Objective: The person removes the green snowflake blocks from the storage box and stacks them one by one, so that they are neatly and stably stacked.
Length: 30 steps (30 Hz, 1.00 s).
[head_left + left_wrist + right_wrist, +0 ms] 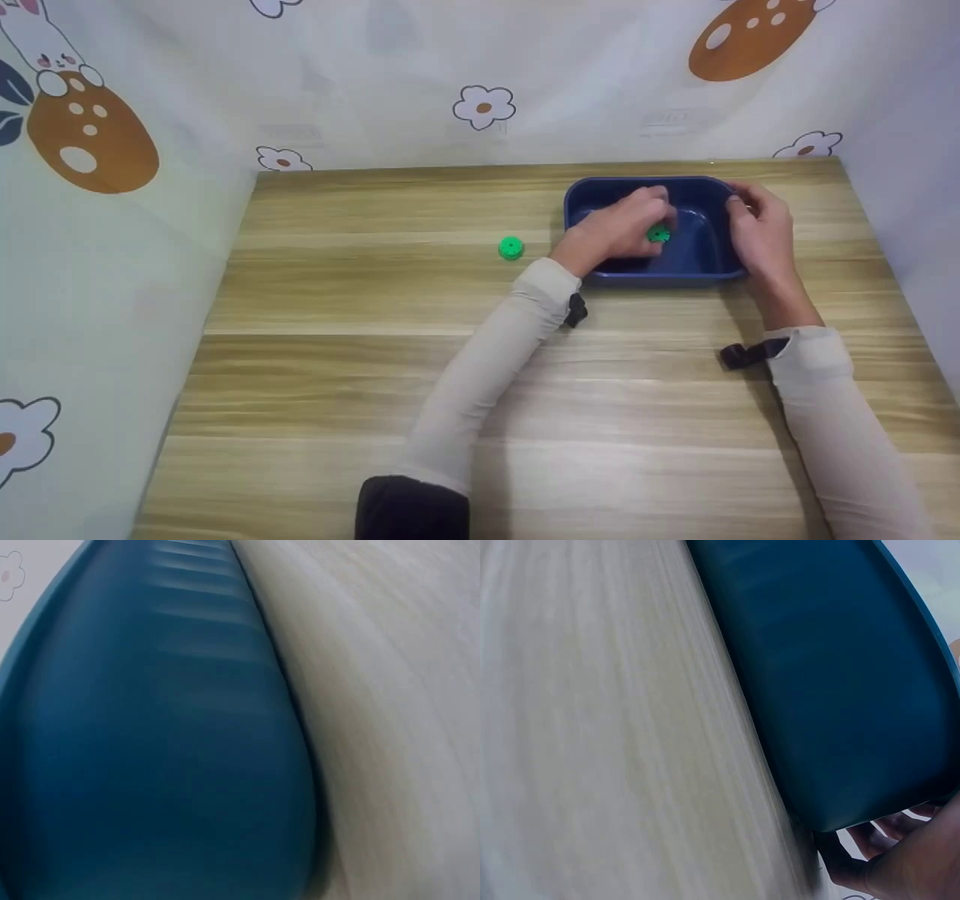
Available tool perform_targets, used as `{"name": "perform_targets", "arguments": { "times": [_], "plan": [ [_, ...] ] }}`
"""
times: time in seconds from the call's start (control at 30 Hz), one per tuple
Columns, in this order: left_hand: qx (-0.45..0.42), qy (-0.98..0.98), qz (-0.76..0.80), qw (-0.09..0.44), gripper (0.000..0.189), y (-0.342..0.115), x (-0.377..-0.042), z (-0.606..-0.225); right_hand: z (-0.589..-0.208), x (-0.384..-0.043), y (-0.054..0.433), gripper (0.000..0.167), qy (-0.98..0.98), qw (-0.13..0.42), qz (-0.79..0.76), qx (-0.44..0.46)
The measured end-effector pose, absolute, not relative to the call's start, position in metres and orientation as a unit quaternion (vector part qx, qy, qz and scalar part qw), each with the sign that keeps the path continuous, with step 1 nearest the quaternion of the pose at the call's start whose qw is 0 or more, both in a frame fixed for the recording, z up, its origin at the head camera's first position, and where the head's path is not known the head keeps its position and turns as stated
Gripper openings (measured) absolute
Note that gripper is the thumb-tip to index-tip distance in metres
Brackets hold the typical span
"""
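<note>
A deep blue rectangular container (660, 279) with rounded corners stands toward the back right of the table. My left hand (626, 221) reaches in over its left side, fingers bent, pinching a small green round piece (658, 234) above the container floor. At the right end, my right hand (763, 232) grips the container wall, thumb on the rim and fingers outside. The right wrist view shows those fingers (877, 844) against the container's end. Left of the container lies a second green round piece (511, 247) with a notched edge. The left wrist view catches only the container's outer side (165, 727).
The wood-grain table (337, 375) extends to the left and front. Behind it rises a pale wall covering (405, 97) printed with flowers and cartoon figures; another pale wall (900, 187) bounds the right. Small black devices (576, 310) are strapped at both wrists.
</note>
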<state>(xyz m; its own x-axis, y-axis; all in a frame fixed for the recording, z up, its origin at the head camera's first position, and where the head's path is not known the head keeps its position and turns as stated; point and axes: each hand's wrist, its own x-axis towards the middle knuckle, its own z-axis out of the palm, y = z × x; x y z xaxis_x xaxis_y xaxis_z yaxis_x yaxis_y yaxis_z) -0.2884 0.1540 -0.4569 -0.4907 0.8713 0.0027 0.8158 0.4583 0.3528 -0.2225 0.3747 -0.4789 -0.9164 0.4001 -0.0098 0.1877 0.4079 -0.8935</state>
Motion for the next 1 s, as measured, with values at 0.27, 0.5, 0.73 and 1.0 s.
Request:
{"name": "perform_targets", "arguments": {
  "times": [0.27,0.5,0.73,1.0],
  "plan": [
    [0.499,0.844,0.175,0.089,0.034,0.134,-0.287,-0.45,-0.479,-0.223,0.374,0.039,-0.83,0.105,0.52,-0.173],
    [0.514,0.815,0.259,0.061,0.03,0.11,-0.281,-0.448,-0.479,-0.222,0.375,0.039,-0.84,0.103,0.505,-0.172],
    [0.517,0.796,0.312,0.026,0.026,0.088,-0.274,-0.444,-0.478,-0.222,0.375,0.041,-0.845,0.102,0.495,-0.175],
    [0.51,0.78,0.362,0.005,0.024,0.059,-0.274,-0.438,-0.478,-0.222,0.374,0.041,-0.844,0.103,0.498,-0.17]
  ]
}}
